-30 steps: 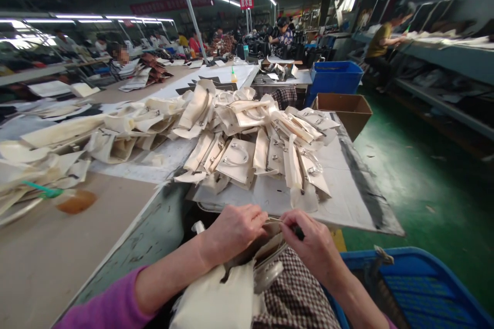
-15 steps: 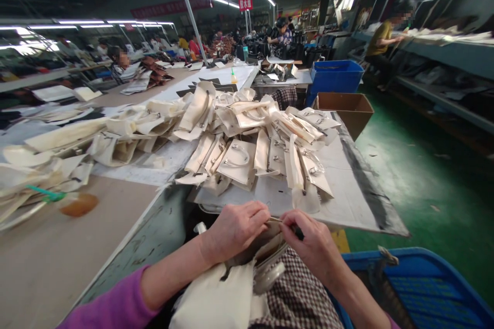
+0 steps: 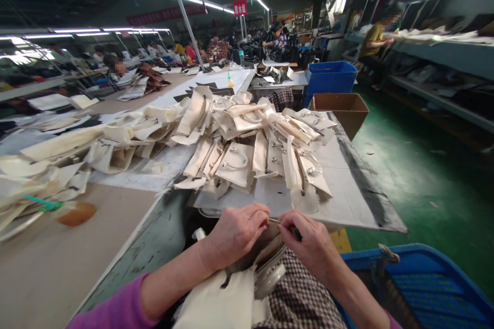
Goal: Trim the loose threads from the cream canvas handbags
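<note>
A cream handbag (image 3: 219, 298) lies across my lap, its mouth turned up and its handle wrapped in clear plastic. My left hand (image 3: 241, 229) pinches the bag's far top edge with fingers closed. Just to the right, my right hand (image 3: 306, 236) grips the same edge between thumb and fingers. A short stretch of that edge shows between both hands. The bag's inside is partly hidden under my left hand. Beyond my hands, a pile of similar cream bags (image 3: 235, 164) covers much of the table (image 3: 339, 190).
A bottle of amber liquid with a green nozzle (image 3: 77, 214) lies at left. A blue basket (image 3: 424, 252) stands by my right side. Behind the table are a cardboard box (image 3: 341, 108) and a blue bin (image 3: 332, 74). A co-worker (image 3: 372, 46) sits far right.
The view has shifted slightly. My hands keep their hold on the bag's edge, in almost the same place.
</note>
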`<state>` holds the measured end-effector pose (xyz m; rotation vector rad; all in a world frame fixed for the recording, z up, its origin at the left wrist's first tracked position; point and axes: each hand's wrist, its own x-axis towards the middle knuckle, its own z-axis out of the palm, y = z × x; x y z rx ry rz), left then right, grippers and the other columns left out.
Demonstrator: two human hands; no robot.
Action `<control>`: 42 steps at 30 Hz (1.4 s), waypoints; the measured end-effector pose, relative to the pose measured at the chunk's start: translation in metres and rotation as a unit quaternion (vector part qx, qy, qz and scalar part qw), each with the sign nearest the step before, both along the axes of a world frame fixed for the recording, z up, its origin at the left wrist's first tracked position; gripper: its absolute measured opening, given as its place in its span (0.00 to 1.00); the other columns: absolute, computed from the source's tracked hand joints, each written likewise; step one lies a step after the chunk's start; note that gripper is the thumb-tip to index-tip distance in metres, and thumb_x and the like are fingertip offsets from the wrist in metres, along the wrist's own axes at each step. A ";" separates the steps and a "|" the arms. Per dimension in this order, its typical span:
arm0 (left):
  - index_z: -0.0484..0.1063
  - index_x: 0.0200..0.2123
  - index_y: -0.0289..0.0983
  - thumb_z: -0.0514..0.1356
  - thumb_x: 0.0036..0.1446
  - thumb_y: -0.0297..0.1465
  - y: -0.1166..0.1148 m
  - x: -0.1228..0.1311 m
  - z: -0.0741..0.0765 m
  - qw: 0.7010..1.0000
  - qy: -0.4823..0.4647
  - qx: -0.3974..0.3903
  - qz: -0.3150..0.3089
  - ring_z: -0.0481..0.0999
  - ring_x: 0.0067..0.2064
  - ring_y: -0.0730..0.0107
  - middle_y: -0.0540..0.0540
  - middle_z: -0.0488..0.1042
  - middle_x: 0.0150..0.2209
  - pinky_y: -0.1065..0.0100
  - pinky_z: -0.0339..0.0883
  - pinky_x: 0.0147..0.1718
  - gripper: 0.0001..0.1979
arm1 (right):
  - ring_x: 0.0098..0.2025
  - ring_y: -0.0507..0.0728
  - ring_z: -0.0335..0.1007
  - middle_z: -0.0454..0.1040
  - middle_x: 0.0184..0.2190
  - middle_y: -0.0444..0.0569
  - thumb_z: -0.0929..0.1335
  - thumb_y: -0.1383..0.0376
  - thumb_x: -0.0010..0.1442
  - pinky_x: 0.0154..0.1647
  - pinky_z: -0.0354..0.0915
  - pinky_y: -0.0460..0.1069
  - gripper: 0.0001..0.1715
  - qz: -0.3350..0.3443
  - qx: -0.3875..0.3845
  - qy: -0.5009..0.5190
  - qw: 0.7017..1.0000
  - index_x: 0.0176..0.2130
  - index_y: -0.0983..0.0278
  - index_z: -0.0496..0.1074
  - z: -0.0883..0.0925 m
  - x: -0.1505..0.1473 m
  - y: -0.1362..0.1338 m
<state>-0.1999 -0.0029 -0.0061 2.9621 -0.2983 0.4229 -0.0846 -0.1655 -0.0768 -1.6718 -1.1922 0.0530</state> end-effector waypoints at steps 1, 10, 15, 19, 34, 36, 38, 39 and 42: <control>0.65 0.38 0.36 0.55 0.62 0.23 -0.001 -0.001 0.000 1.000 -0.002 0.002 0.004 0.78 0.41 0.68 0.47 0.76 0.43 0.69 0.74 0.36 0.03 | 0.30 0.49 0.70 0.73 0.30 0.41 0.64 0.71 0.61 0.32 0.64 0.44 0.06 -0.001 -0.002 0.000 1.000 0.32 0.62 0.65 0.000 0.000 0.000; 0.64 0.33 0.36 0.56 0.60 0.22 -0.007 0.001 0.002 0.999 0.029 -0.013 0.017 0.77 0.39 0.67 0.47 0.75 0.39 0.67 0.72 0.35 0.04 | 0.31 0.50 0.71 0.73 0.30 0.41 0.63 0.72 0.62 0.33 0.64 0.45 0.06 -0.004 0.001 -0.001 1.000 0.33 0.62 0.65 -0.005 -0.002 0.000; 0.64 0.31 0.35 0.56 0.58 0.21 -0.007 0.005 0.001 0.997 0.026 -0.069 0.018 0.74 0.37 0.71 0.48 0.74 0.36 0.71 0.67 0.35 0.05 | 0.30 0.50 0.71 0.73 0.30 0.42 0.63 0.72 0.62 0.33 0.64 0.45 0.07 -0.005 0.012 -0.007 1.000 0.32 0.62 0.65 -0.006 -0.001 -0.001; 0.65 0.29 0.35 0.57 0.55 0.20 -0.004 0.006 -0.001 0.990 0.043 -0.125 0.047 0.72 0.34 0.74 0.50 0.73 0.33 0.73 0.64 0.33 0.06 | 0.31 0.51 0.71 0.74 0.31 0.42 0.63 0.71 0.62 0.34 0.64 0.46 0.06 -0.003 0.005 0.000 1.000 0.33 0.62 0.65 -0.005 -0.002 0.000; 0.66 0.30 0.36 0.65 0.48 0.26 0.002 0.012 0.006 0.853 0.168 -0.464 0.171 0.70 0.30 0.76 0.53 0.74 0.28 0.74 0.64 0.31 0.09 | 0.30 0.49 0.70 0.73 0.29 0.40 0.64 0.70 0.62 0.32 0.65 0.44 0.07 0.004 -0.016 0.008 1.000 0.31 0.61 0.65 -0.001 -0.006 -0.002; 0.69 0.35 0.35 0.66 0.48 0.27 0.008 0.009 0.010 0.831 0.191 -0.496 0.164 0.72 0.32 0.76 0.52 0.75 0.31 0.73 0.66 0.35 0.10 | 0.30 0.49 0.71 0.74 0.30 0.40 0.64 0.69 0.62 0.33 0.65 0.44 0.06 0.009 -0.018 0.007 1.000 0.32 0.61 0.66 -0.001 -0.006 -0.001; 0.73 0.41 0.35 0.66 0.50 0.30 0.014 -0.002 0.019 0.849 0.216 -0.452 0.165 0.73 0.35 0.75 0.50 0.76 0.34 0.72 0.66 0.38 0.14 | 0.31 0.50 0.72 0.75 0.31 0.40 0.64 0.67 0.62 0.33 0.65 0.45 0.06 0.010 -0.027 0.008 1.000 0.32 0.60 0.66 -0.002 -0.006 0.000; 0.74 0.44 0.36 0.67 0.50 0.31 0.016 -0.010 0.025 0.869 0.228 -0.405 0.169 0.73 0.36 0.74 0.50 0.76 0.36 0.72 0.66 0.38 0.16 | 0.31 0.50 0.72 0.75 0.31 0.40 0.63 0.67 0.63 0.33 0.65 0.46 0.06 0.007 -0.033 0.011 0.999 0.32 0.60 0.66 -0.003 -0.005 0.001; 0.77 0.44 0.39 0.69 0.50 0.34 0.018 -0.038 0.040 0.922 0.249 -0.227 0.190 0.73 0.37 0.72 0.51 0.77 0.39 0.74 0.63 0.36 0.16 | 0.31 0.51 0.72 0.75 0.31 0.41 0.64 0.64 0.63 0.33 0.65 0.47 0.08 -0.006 -0.046 0.028 0.999 0.31 0.60 0.67 -0.006 -0.003 0.003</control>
